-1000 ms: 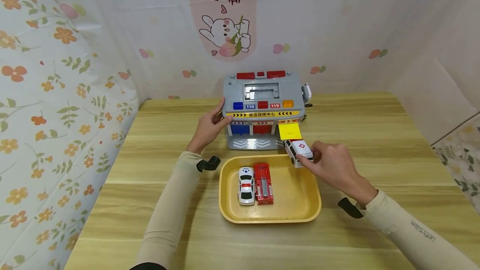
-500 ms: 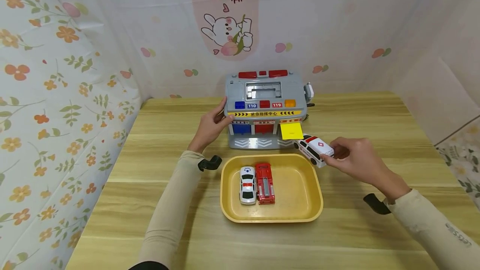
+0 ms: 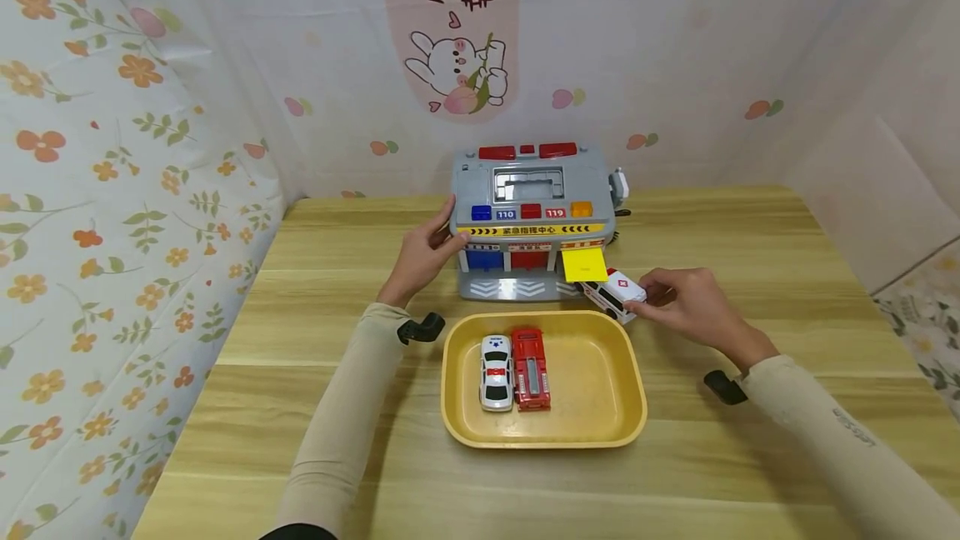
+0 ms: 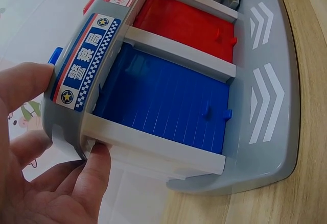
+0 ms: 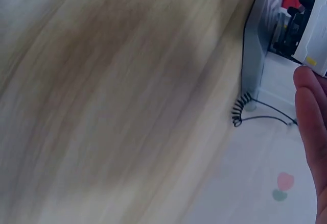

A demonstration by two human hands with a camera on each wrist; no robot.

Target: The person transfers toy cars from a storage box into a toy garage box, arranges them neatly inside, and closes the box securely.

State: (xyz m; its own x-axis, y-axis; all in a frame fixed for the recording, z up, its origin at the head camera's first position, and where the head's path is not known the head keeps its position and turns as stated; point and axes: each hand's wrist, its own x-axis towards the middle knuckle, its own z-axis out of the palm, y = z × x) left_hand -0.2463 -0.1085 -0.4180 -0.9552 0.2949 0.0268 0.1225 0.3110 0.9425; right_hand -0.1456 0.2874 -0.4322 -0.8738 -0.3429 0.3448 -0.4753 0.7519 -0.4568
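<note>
A wood-grained bench (image 3: 285,373) is backed by a pale printed cloth (image 3: 637,48). By the fingers of the right hand (image 3: 686,302), a white toy ambulance (image 3: 624,290) is pinched at its rear end, just to the right of the grey toy emergency station (image 3: 472,182)'s front apron. Its nose is partly hidden in the head view by the raised yellow door (image 3: 585,263) of the rightmost bay; whether that door is touched cannot be told. Compared with half a second ago, the ambulance has been shifted leftward, closer to the bay; it is judged that it is being lined up with the opening and that entry is not yet made. By the fingers of the left hand (image 3: 423,261), the station's left front corner is gripped, apparently for steadiness. The blue door (image 4: 168,101) and red door (image 4: 189,27) are seen lowered. Farther out, on the near side, a white police car (image 3: 496,373) and a red fire truck (image 3: 527,344) are set side by side in the yellow tray (image 3: 592,390)'s left half.
</note>
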